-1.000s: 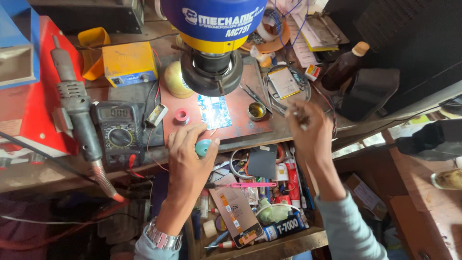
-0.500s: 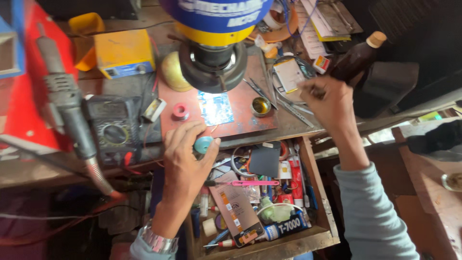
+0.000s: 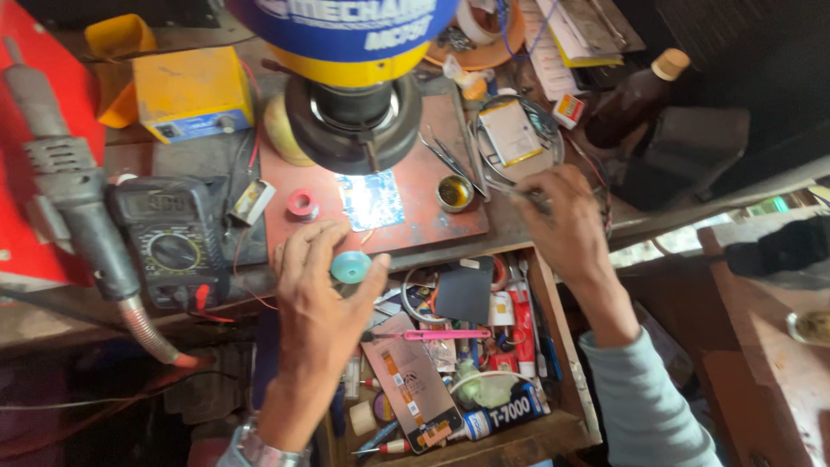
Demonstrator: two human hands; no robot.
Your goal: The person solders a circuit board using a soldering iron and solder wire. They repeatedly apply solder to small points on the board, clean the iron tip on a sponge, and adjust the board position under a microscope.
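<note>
Left hand [image 3: 324, 298] pinches a teal spool [image 3: 351, 266]; right hand [image 3: 566, 220] grips tweezers [image 3: 519, 192], poised toward the lit board [image 3: 372, 199].

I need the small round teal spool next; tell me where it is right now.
In the head view, the teal spool is pinched in the left hand, left of centre at the near edge of the reddish work mat, just below the lit circuit board.
</note>
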